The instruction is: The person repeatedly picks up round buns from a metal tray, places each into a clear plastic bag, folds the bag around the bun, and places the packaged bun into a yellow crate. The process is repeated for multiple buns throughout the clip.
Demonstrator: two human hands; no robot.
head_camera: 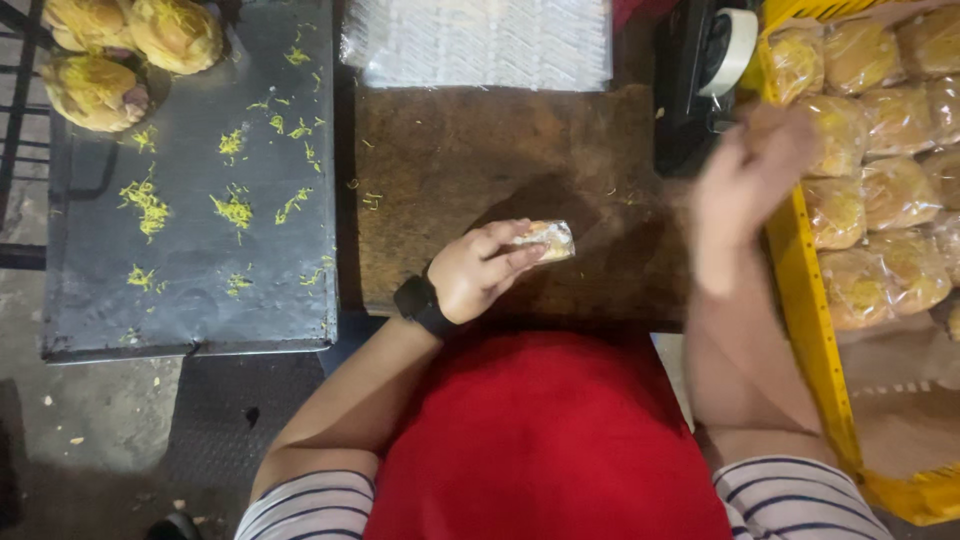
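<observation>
My left hand (483, 270) rests on the brown wooden table (450, 170) and grips a small wrapped piece of pastry (548, 240) between thumb and fingers. A black watch sits on that wrist. My right hand (745, 185) is raised and blurred at the edge of the yellow crate (800, 290), beside the bagged buns (870, 200) stacked inside it. Whether it holds anything cannot be made out through the blur.
A dark metal tray (190, 250) on the left carries yellow shreds and three topped buns (120, 55) at its far corner. A stack of clear plastic bags (480, 40) lies at the table's far edge. A tape dispenser (720, 55) stands near the crate.
</observation>
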